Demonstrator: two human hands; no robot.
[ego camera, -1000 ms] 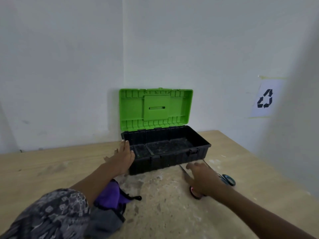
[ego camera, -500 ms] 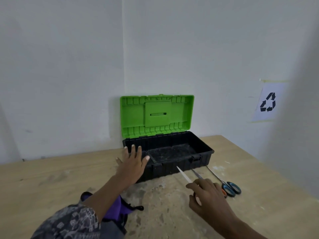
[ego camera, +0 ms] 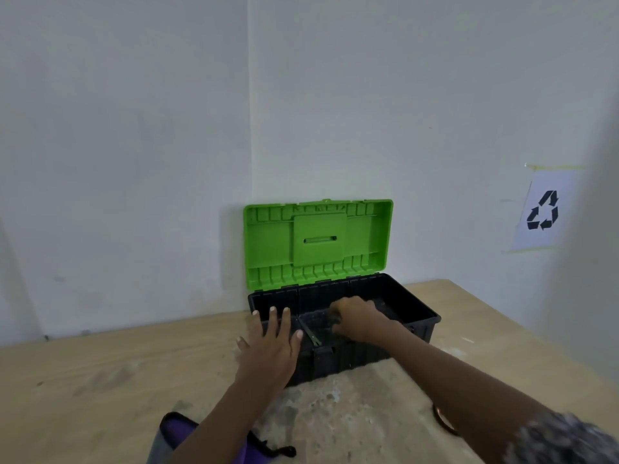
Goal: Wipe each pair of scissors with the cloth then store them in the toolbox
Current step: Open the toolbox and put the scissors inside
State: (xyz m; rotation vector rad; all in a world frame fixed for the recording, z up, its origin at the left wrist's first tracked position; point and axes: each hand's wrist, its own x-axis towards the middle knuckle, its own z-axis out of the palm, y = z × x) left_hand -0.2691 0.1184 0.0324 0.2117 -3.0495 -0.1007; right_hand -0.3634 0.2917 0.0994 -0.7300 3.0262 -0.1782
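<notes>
Toolbox (ego camera: 351,359): black body, green lid (ego camera: 318,241) standing upright against the wall (ego camera: 134,162), at the back of the worktop (ego camera: 100,380).

Left hand (ego camera: 271,346): palm down at the box's front left corner, fingers (ego camera: 286,319) straight and spread, tips over the rim. Holds nothing. Cannot tell whether the palm touches the box.

Right hand (ego camera: 360,316): reached inside the box, low near its floor, knuckles up, fingers curled. A pair of scissors (ego camera: 314,338) is in the box with it. Only a thin metal blade shows, pointing toward the front wall just left of the hand. The handles are hidden under the hand, so the grip itself is not seen directly, but the curled fingers appear to hold them.

Second item: a dark handle loop (ego camera: 441,421) with an orange edge lies on the worktop, mostly covered by the right forearm.

Cloth (ego camera: 176,430): purple, with a grey part, on the near edge of the worktop under the left forearm. A black cord (ego camera: 283,451) trails from it.

Right forearm carries a patterned grey sleeve (ego camera: 566,440). A paper sign (ego camera: 542,212) with a recycling mark is taped to the right-hand wall.
</notes>
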